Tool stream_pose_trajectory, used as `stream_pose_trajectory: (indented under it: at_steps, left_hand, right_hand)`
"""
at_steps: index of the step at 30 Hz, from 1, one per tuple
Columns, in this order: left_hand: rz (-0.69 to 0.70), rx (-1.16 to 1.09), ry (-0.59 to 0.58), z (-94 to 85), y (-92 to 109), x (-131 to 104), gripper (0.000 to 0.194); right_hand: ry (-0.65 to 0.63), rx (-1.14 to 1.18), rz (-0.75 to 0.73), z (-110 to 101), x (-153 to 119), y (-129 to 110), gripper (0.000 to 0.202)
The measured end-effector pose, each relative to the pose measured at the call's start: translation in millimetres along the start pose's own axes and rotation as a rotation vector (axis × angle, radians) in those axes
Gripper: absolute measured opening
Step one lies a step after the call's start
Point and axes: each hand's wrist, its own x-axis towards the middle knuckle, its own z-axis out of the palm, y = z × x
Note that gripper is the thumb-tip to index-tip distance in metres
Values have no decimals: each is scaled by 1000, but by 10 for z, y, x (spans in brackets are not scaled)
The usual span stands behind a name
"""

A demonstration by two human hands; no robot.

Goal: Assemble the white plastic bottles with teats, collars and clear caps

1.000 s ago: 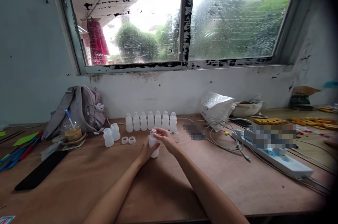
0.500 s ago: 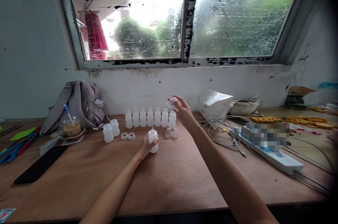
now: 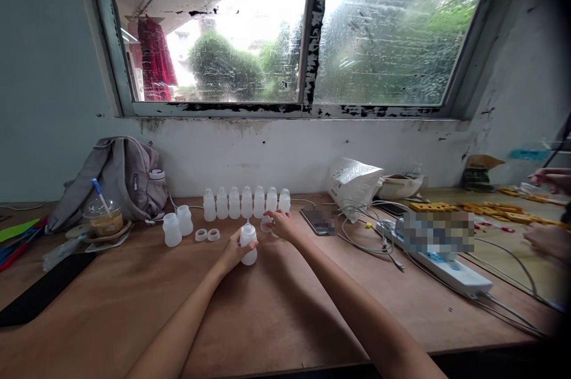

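My left hand (image 3: 232,251) is wrapped round a small frosted baby bottle (image 3: 250,256) that stands upright with a nipple on top. Just right of it, my right hand (image 3: 283,225) is low over the table, its fingertips closed on a clear bottle cap (image 3: 266,224). Behind both hands runs a row of several capped bottles (image 3: 234,203). To the left are two bottles without tops (image 3: 172,230) and two white collar rings (image 3: 213,235). Any caps under my right hand are mostly hidden.
A grey backpack (image 3: 127,179), an iced drink cup (image 3: 103,218) and a black mat (image 3: 49,287) lie left. To the right are a phone (image 3: 317,222), a silvery bag (image 3: 352,182), cables and a power strip (image 3: 459,272). Another person's hands (image 3: 548,239) show at the right edge.
My right hand has come down from in front of the wall, bringing the clear cap close to the bottle. My left hand keeps its hold. The view has shifted slightly; the phone now shows.
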Motion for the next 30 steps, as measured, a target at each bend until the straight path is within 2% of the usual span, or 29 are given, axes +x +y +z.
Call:
stream_pose_trajectory:
  at_steps: [6, 11, 13, 15, 18, 20, 23, 26, 30]
  left_hand:
    - [-50, -11, -9, -135, 51, -4, 31]
    - [-76, -62, -20, -135, 108, -22, 38]
    - [-76, -80, -16, -119, 114, -22, 40]
    - [-73, -97, -8, -98, 114, -25, 41]
    - [-62, -131, 10, -58, 125, -54, 41]
    - [-67, -160, 15, -26, 147, -95, 40]
    - [-98, -194, 12, 32, 192, -152, 44]
    - [-135, -218, -3, 98, 235, -167, 42]
    - [-254, -280, -94, 146, 293, -179, 14]
  right_hand:
    - [-70, -56, -23, 101, -51, 119, 29]
    - [-31, -30, -36, 76, -122, 90, 30]
    - [13, -14, -48, 22, -133, -11, 29]
    - [55, 102, -97, -32, -144, -181, 30]
    - [51, 562, -248, -49, -190, -521, 34]
    - [24, 622, -318, 0, -238, -730, 37]
    - [103, 687, -245, 116, -298, -898, 24]
    - [161, 790, -137, 190, -314, -885, 19]
    - [38, 1070, 33, 164, -321, -826, 20]
